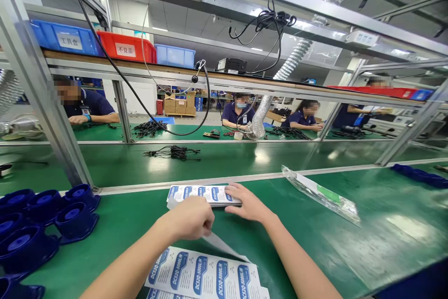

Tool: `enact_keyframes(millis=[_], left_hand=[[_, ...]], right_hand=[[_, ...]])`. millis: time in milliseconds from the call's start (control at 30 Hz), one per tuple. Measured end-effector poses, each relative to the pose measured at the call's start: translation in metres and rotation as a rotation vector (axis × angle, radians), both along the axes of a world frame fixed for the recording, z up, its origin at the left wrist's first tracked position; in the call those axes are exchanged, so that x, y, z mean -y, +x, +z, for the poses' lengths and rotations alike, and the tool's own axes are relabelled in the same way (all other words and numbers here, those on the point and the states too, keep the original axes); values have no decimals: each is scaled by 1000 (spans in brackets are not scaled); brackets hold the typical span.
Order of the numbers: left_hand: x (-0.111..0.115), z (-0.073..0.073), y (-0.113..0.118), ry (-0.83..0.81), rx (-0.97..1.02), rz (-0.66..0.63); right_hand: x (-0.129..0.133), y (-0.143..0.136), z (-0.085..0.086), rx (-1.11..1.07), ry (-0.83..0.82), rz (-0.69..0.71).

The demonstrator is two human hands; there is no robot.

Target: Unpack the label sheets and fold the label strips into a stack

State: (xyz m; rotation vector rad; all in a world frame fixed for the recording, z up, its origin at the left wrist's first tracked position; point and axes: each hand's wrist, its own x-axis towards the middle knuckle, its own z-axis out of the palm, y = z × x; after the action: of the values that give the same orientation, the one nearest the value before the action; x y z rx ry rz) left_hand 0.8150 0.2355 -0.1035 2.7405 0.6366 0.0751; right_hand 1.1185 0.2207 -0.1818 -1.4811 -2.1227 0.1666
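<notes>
A stack of white label sheets printed in blue (203,191) lies on the green bench in front of me. My right hand (250,203) rests at its right end, fingers stretched out over the labels and thumb by the near edge. Just in front of the stack, my left hand (192,217) is closed on a thin white paper strip (224,245), which trails down to the right. The pinch itself is partly hidden. Closer to me lie more label sheets (206,273) with blue "DC52Q-5000L/H" print, overlapping one another.
Several dark blue plastic parts (73,219) stand at the left. A clear plastic bag (322,196) with a green-and-white insert lies at the right. Black cables (175,151) lie beyond the metal divider. Co-workers (240,110) sit across the benches, below a shelf with bins (126,47).
</notes>
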Motion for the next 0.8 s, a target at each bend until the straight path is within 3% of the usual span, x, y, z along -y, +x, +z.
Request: enact_keyframes(millis=[100, 200, 300, 400, 467, 533, 600, 700, 800], left_hand=[[19, -12, 9, -104, -178, -76], [34, -28, 18, -89, -364, -142], [36, -31, 20, -139, -463, -198], [19, -22, 14, -282, -160, -152], [0, -18, 10, -158, 133, 6], [-21, -21, 9, 78, 258, 153], [-38, -29, 10, 220, 198, 201], [-47, -37, 11, 262, 75, 171], [-32, -33, 11, 237, 22, 122]], right_hand=[[7, -11, 6, 185, -25, 40], [12, -16, 12, 228, 41, 72], [12, -15, 11, 277, 110, 97], [7, -13, 4, 334, 170, 90], [3, -12, -1, 327, 195, 85], [2, -12, -4, 252, 228, 99], [3, -14, -3, 119, 259, 127], [5, -15, 0, -154, 183, 142], [3, -12, -1, -412, 88, 104]])
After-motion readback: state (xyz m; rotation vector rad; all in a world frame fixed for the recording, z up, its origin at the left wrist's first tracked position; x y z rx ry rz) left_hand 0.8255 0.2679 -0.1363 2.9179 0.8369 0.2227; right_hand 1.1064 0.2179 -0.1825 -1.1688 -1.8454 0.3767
